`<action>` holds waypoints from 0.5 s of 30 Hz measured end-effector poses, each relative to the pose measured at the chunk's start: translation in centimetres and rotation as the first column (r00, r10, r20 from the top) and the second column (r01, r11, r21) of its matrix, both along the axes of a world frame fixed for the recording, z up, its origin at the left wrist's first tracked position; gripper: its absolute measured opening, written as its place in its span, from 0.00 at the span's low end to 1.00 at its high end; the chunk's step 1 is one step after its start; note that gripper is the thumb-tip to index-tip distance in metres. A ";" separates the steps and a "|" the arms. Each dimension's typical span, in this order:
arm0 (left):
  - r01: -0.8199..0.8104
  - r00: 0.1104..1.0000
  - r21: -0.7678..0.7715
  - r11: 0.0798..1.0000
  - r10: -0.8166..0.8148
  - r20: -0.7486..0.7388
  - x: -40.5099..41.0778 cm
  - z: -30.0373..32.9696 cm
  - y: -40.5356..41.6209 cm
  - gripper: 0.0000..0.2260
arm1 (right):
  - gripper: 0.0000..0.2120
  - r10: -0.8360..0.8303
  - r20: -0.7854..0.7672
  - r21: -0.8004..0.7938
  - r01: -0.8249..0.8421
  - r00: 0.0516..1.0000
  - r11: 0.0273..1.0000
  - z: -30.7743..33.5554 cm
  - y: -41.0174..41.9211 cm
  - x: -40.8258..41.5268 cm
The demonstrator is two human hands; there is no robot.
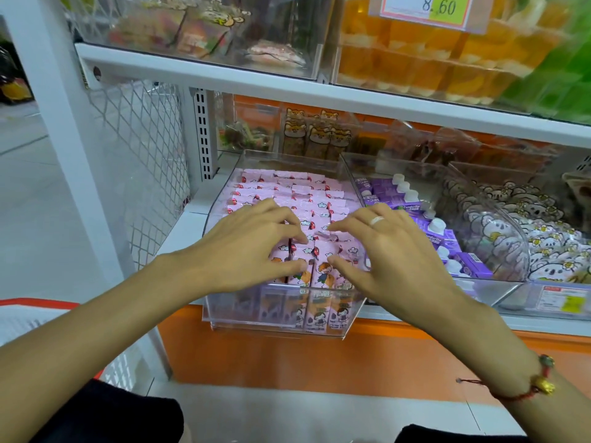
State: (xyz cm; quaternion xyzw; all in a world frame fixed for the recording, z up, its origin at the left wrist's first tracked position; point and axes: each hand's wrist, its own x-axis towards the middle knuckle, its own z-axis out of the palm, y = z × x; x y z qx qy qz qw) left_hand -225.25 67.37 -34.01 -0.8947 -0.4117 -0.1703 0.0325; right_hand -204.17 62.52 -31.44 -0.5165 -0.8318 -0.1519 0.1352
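A clear plastic bin [224, 199] on the lower shelf is filled with rows of upright pink snack packets [287, 190] printed with cartoon figures. Both my hands are in the front part of the bin. My left hand [246, 244] has its fingers curved down over the packet tops and its thumb against the front row, pinching a few packets between them. My right hand [387, 251], with a ring on one finger, mirrors it: its fingertips sit on the packet tops and its thumb presses the front row. The two hands' fingertips almost meet at the bin's middle.
To the right stand bins of purple drink cartons [447, 238] and koala-print packets [518, 231]. A white shelf board [224, 71] hangs overhead with jelly cups [431, 62] and a price tag [428, 8]. A white mesh side panel [140, 148] is on the left, with a red-rimmed basket [38, 304] below it.
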 end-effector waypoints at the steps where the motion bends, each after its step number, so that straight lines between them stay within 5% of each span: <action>1: -0.003 1.000 0.015 1.000 0.003 -0.002 0.0 -0.1 0.1 0.23 | 0.19 -0.007 0.040 -0.023 0.007 0.999 1.000 -0.1 -0.1 0.0; 5: 0.012 1.000 0.020 1.000 -0.012 0.015 0.1 -0.3 0.1 0.20 | 0.19 0.013 0.088 -0.097 -0.005 0.996 0.995 -0.9 -0.1 0.1; 15: 0.007 0.942 -0.179 0.984 0.053 0.331 0.0 0.8 -1.4 0.19 | 0.18 0.005 0.064 -0.078 0.000 0.998 0.997 -1.2 0.6 0.1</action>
